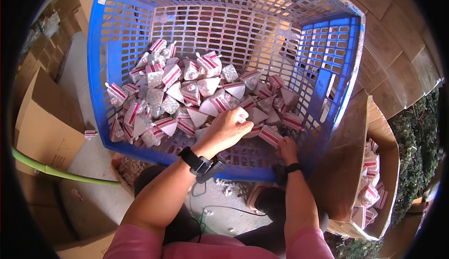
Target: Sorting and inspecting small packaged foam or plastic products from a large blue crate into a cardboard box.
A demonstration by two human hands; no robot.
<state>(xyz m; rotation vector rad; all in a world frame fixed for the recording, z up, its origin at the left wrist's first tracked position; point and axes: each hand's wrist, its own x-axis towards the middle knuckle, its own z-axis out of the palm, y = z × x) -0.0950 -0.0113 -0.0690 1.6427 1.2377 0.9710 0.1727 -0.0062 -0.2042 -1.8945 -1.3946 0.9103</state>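
Note:
A blue plastic crate [224,172] stands in front of me, with many small wedge-shaped cake-slice ornaments [168,107] heaped in it. They have white sides, red stripes and glittery, speckled faces. My left hand [224,130] is over the near middle of the heap, its fingers curled together. A small white bit shows at its fingertips, but I cannot make out what it is. Just to the right, my right hand [286,150] grips the end of one red-striped cake-slice ornament [270,136], low in the crate's near right part.
An open cardboard box [386,165] with more striped ornaments is on the right, beside dark green artificial foliage [414,142]. Another carton [51,114] stands left, near a green hose [65,172]. White bits [229,187] and a black cable [234,208] lie on the floor.

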